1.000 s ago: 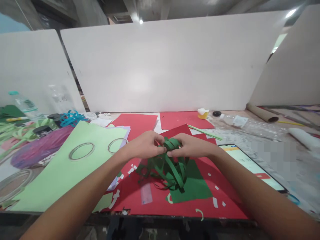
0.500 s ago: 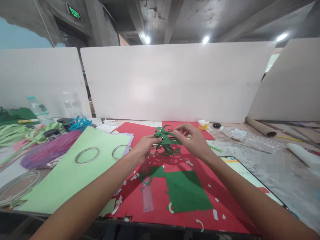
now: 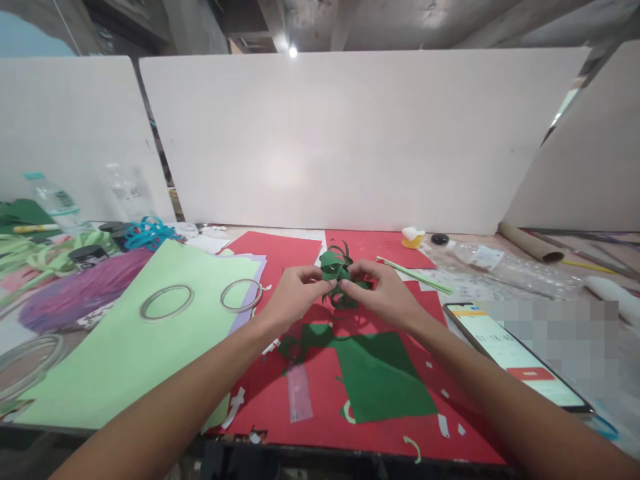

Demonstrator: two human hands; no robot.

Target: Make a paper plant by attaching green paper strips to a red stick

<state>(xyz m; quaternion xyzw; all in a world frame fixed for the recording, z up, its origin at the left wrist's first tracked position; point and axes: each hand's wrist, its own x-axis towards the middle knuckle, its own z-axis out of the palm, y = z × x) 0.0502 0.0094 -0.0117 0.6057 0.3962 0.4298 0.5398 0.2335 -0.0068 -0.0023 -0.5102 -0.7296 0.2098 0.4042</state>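
Observation:
A green paper piece with curled strips [image 3: 336, 262] is held above the red sheet [image 3: 320, 400], between both hands. My left hand [image 3: 303, 293] pinches its left side between thumb and fingers. My right hand [image 3: 377, 287] pinches it from the right, its fingertips close to those of the left. Below lie a flat green paper sheet [image 3: 387, 377], smaller green scraps and a clear plastic strip [image 3: 300, 395]. Small white paper bits are scattered around them.
Light green paper [image 3: 115, 360] with two rings [image 3: 167, 303] lies left. A phone [image 3: 520, 357], green sticks [image 3: 415, 275], a yellow cup [image 3: 413, 239], a plastic bottle [image 3: 520, 267] and a cardboard tube [image 3: 530, 242] are at right. White panels [image 3: 350, 147] stand behind.
The view has tilted down slightly. My right hand has closed in on the green paper piece, its fingers now pinching near my left fingertips. The piece has turned, its curls pointing up.

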